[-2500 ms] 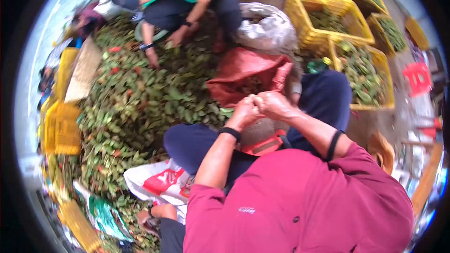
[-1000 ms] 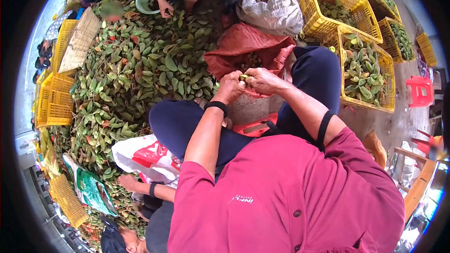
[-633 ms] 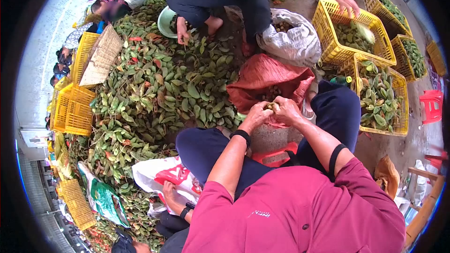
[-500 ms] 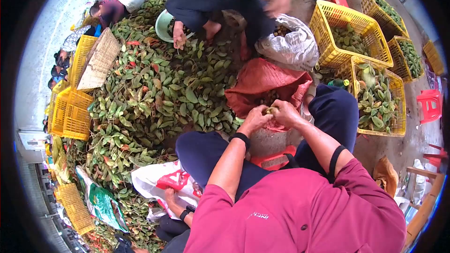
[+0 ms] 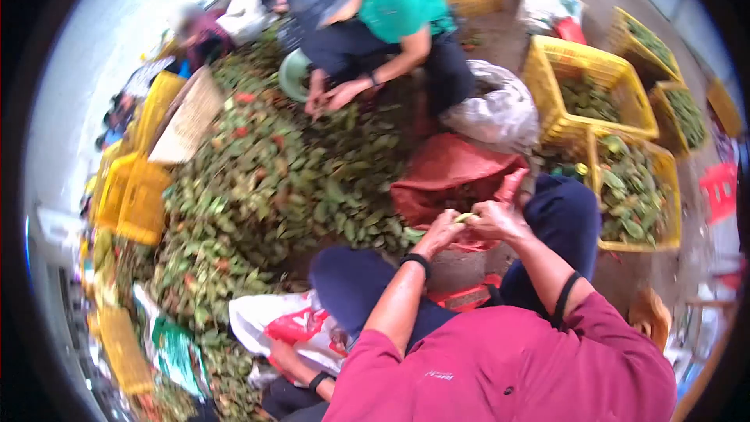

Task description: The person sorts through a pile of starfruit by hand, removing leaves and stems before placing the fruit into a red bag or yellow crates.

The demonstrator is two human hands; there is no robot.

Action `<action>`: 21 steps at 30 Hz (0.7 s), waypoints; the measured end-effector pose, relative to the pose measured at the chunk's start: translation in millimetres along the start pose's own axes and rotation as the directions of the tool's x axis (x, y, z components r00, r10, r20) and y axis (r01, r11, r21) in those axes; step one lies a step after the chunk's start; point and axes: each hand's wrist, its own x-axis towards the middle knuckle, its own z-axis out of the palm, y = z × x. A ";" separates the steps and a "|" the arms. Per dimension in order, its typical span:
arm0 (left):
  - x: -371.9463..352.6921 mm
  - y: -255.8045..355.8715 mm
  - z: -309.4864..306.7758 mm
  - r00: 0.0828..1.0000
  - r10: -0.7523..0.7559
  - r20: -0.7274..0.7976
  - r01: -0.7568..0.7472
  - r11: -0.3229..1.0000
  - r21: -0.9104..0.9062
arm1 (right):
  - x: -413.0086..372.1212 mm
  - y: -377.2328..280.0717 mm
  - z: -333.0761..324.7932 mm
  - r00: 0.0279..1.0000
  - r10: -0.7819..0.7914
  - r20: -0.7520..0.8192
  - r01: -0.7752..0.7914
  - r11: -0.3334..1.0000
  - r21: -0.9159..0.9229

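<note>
Above the red sack (image 5: 451,173), a small green pod (image 5: 466,217) is clamped between the fingers of the left hand (image 5: 441,232) and the right hand (image 5: 494,221). Judged by the large heap (image 5: 266,187) on the floor nearby, most of the work is left.

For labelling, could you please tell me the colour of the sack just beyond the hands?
The sack is red; head view.

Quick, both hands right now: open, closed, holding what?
Left hand: closed, pinching the green pod.
Right hand: closed on the same green pod, over the red sack.
</note>
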 end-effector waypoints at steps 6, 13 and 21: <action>-26.2 50.4 -13.9 0.958 -0.232 0.171 0.277 0.904 -0.327 | -7.2 10.0 7.2 0.905 -0.410 -0.117 0.420 0.903 0.088; -39.6 64.4 -4.0 0.956 -0.155 0.251 0.268 0.813 -0.517 | -28.7 3.6 7.2 0.813 -0.501 -0.297 0.558 0.816 0.150; -18.4 48.1 0.1 0.993 -0.026 0.118 0.084 0.850 -0.521 | -30.2 -1.0 -2.3 0.996 0.043 -0.082 0.021 0.759 0.651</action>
